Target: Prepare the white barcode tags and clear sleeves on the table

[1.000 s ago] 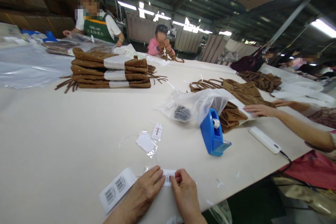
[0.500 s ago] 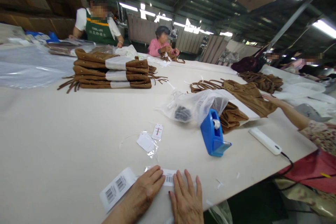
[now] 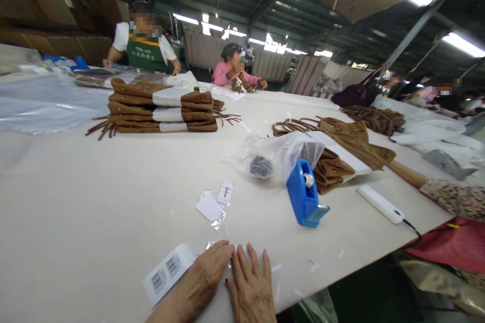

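While hands (image 3: 227, 282) press flat, tape dispenser (image 3: 304, 201) stands nearby.

The bench (image 3: 94, 202) is cream. The tape holder (image 3: 304, 201) is blue. The label (image 3: 166, 272) is white with black stripes.

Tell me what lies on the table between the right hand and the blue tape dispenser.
Head view: only bare tabletop with a few tiny white scraps lies between the right hand and the blue tape dispenser.

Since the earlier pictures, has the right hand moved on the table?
Yes. The right hand slid left toward the barcode label and now lies flat against the left hand.
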A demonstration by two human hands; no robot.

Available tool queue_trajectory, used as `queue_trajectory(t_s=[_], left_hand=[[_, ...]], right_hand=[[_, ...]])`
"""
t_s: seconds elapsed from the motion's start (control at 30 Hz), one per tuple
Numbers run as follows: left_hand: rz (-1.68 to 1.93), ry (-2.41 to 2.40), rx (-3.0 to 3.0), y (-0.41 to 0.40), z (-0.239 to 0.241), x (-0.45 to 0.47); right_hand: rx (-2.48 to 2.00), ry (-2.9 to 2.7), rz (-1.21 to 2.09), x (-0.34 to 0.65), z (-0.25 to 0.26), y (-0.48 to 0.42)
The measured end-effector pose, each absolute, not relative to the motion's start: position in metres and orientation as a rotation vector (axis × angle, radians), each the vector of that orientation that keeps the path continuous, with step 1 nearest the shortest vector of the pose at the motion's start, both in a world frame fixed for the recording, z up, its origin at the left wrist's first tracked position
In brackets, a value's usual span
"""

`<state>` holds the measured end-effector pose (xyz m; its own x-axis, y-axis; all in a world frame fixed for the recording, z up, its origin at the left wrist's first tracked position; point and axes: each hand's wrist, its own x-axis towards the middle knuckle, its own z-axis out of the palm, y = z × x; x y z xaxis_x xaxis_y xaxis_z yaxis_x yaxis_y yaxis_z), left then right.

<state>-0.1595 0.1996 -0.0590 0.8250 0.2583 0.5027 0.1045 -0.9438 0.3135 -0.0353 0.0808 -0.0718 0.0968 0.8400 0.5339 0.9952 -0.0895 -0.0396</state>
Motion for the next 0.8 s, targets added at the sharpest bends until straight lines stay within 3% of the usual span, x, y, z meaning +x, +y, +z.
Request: queue_trajectory(t_s=[0.17,0.33,0.47,0.8], left_hand=[[0.828,0.317,2.669,0.202,-0.066,-0.165],[0.861,0.322,2.746,0.201,-0.065,-0.171],[0.864,0.739,2.863,0.207,-0.063,-0.177],[0.281,1.033,2.430,0.201,-0.038,-0.167]], right_hand=[[-1.948,-1.796,-0.446,-0.023,-0.084,0.069],[-2.184,-1.627,-0.619,-0.006,-0.096,0.062],[-2.185,-1.614,-0.597,-0.008,-0.103,0.066],[-2.048,-1.430,-0.297,-0.039,-0.100,0.078]])
